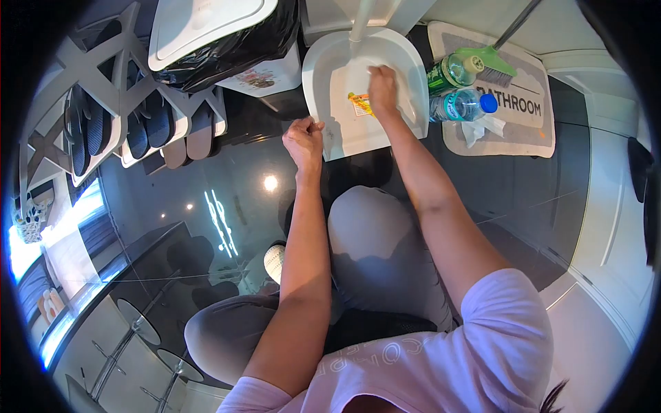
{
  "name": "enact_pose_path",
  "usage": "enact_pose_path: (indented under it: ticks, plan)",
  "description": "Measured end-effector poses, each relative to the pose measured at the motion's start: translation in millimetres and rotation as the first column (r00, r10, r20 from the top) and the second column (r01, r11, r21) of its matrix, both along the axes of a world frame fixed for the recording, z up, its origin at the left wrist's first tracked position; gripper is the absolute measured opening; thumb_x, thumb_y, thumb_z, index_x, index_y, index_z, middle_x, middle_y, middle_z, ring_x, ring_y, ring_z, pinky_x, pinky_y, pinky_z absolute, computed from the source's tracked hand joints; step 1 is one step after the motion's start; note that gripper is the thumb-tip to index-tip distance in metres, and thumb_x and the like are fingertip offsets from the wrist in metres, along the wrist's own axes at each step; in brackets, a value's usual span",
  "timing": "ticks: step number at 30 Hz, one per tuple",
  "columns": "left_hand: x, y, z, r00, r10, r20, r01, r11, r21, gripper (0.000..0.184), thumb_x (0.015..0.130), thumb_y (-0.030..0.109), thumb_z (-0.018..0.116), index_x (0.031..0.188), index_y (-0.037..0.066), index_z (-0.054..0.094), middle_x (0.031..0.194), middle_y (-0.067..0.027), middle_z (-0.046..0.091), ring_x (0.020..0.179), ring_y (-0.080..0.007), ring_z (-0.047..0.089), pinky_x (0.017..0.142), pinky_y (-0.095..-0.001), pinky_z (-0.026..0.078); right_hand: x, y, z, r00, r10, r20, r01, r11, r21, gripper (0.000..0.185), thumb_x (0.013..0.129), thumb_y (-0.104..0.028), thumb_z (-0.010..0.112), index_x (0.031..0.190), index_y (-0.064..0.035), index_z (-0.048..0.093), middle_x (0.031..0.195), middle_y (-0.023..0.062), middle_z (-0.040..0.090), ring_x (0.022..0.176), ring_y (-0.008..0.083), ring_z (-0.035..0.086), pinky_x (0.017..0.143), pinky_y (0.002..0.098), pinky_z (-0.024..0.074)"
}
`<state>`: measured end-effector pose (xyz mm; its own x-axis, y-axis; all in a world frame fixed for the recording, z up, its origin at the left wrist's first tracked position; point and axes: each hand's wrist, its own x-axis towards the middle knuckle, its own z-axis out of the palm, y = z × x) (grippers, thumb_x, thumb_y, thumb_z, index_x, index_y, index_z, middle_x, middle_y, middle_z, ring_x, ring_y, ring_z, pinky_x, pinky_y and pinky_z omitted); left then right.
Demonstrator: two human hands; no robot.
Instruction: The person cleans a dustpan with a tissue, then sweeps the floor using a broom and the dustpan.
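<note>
Both hands curl, contents I can't tell: left hand [303, 143] beside the dustpan [318, 76], right hand [383, 89] over it; I'd work low near the yellow wrapper [361, 104].

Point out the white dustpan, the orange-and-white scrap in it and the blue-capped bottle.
White dustpan [351, 140]: head view, bare front floor.
Orange-and-white scrap [361, 105]: head view, its middle.
Blue-capped bottle [463, 105]: head view, its body.

From far away, I saw dark slippers [159, 122] on a gray rack [135, 43]. Across from them, a green bottle [451, 73] was next to a blue-capped bottle [463, 105], by a "BATHROOM" mat [529, 132].
</note>
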<state>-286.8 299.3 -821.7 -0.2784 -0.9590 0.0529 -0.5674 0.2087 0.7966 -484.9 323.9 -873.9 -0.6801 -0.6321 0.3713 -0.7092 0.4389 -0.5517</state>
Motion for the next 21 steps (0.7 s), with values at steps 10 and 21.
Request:
enact_pose_path:
  ticks: [10,21]
  plan:
    - [-7.7,-10.8,1.2,0.996,0.070,-0.052,-0.071,0.997,-0.023,0.018,0.061,0.009,0.072,0.076,0.002,0.069,0.060,-0.0139,0.059,0.049,-0.0213,0.057,0.052,-0.0317,0.043,53.5,-14.5,18.8,0.795,0.603,0.073,-0.597,0.798,-0.085,0.015,0.070,0.002,0.049,0.081,-0.0008,0.058,0.083,0.0135,0.060,0.085,0.0308,0.056,0.076,0.0380,0.0460]
    - [-11.5,-12.5,10.3,0.997,0.072,0.019,-0.072,0.997,-0.011,0.016,0.059,0.004,0.072,0.074,-0.001,0.068,0.067,-0.0178,0.062,0.058,-0.0286,0.062,0.055,-0.0352,0.047,93.7,52.1,6.1,0.700,0.706,0.107,-0.697,0.708,-0.112,0.021,0.064,0.004,0.054,0.085,-0.0001,0.055,0.087,0.0110,0.055,0.094,0.0291,0.053,0.081,0.0366,0.0459]
